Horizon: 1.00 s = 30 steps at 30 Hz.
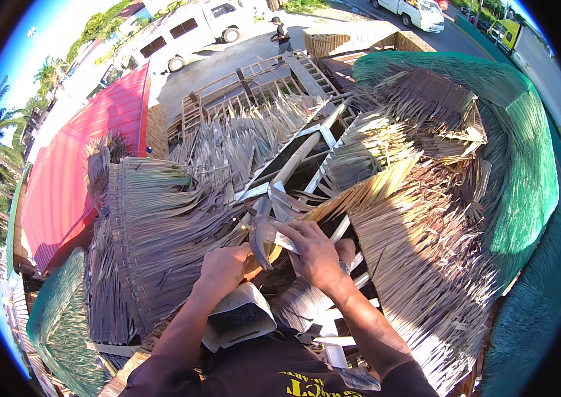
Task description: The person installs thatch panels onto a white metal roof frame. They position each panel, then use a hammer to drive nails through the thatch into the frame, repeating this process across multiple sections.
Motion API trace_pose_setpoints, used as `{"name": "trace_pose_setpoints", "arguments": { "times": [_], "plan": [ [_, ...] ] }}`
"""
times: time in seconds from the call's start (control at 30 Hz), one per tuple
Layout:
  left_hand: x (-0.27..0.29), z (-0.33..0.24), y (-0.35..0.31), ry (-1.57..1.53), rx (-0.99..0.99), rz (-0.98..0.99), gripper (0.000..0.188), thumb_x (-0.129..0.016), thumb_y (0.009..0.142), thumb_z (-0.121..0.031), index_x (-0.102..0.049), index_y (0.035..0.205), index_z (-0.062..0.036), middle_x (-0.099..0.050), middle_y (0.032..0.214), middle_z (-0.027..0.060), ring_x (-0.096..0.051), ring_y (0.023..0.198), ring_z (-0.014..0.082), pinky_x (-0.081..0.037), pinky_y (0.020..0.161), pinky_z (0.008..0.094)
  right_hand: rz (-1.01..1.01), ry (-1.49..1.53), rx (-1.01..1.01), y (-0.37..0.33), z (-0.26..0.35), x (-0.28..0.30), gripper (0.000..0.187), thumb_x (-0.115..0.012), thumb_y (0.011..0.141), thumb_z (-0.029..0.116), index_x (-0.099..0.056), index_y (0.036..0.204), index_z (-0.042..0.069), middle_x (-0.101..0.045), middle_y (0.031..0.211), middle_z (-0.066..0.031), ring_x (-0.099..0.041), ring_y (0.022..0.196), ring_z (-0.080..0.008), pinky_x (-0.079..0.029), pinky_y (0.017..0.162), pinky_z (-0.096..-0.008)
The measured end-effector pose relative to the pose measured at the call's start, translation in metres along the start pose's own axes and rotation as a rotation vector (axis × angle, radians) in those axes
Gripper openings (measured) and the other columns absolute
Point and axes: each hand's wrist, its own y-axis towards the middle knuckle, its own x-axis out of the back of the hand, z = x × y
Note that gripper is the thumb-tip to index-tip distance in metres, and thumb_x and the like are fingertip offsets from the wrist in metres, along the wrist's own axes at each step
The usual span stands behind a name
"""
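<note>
I look down on a roof of dried palm-leaf thatch [161,231] with pale wooden battens [293,159] showing in a gap. My left hand [224,266] is closed around the handle of a claw hammer [260,231], whose metal head points up and away from me. My right hand [315,253] sits just to the right of the hammer head. Its fingers press down on a pale strip [285,243] at the edge of the thatch gap. Whether it pinches a nail there I cannot tell. Both forearms enter from the lower edge.
A white and grey pouch [237,317] hangs at my chest. Green netting [525,172] covers the roof at the right, and a red corrugated roof [88,152] lies at the left. Far below are wooden frames [254,86], a white van [181,33] and a standing person [282,34].
</note>
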Motion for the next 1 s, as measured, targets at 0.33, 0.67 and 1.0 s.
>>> {"name": "trace_pose_setpoints", "arguments": {
  "times": [0.33, 0.67, 1.0],
  "plan": [
    [0.134, -0.137, 0.134, 0.369, -0.634, -0.157, 0.022, -0.072, 0.084, -0.030, -0.067, 0.092, -0.0089, -0.070, 0.081, 0.0087, -0.068, 0.082, 0.0310, -0.052, 0.076, 0.0424, -0.280, -0.150, -0.141, 0.015, -0.046, 0.143, 0.040, -0.062, 0.080, 0.001, -0.067, 0.119, 0.013, -0.069, 0.091, -0.0093, -0.065, 0.092, -0.0316, -0.045, 0.082, -0.0412],
    [0.107, -0.126, 0.162, 0.221, -0.888, -0.250, 0.037, -0.076, 0.082, -0.033, -0.067, 0.114, -0.0168, -0.070, 0.100, 0.0043, -0.066, 0.102, 0.0242, -0.045, 0.094, 0.0413, -0.541, -0.675, -0.518, -0.121, -0.001, 0.175, 0.043, -0.062, 0.075, -0.005, -0.072, 0.112, 0.015, -0.069, 0.088, -0.0078, -0.063, 0.089, -0.0303, -0.045, 0.081, -0.0424],
    [-0.040, -0.354, 0.248, -0.188, -1.095, -0.465, 0.030, -0.059, 0.086, -0.005, -0.074, 0.109, -0.0155, -0.074, 0.098, 0.0086, -0.070, 0.095, 0.0279, -0.054, 0.086, 0.0414, -0.769, -1.104, -0.785, -0.248, -0.088, 0.253, 0.040, -0.063, 0.077, -0.003, -0.069, 0.111, 0.016, -0.071, 0.103, -0.0036, -0.063, 0.101, -0.0251, -0.041, 0.092, -0.0393]
  ]
}}
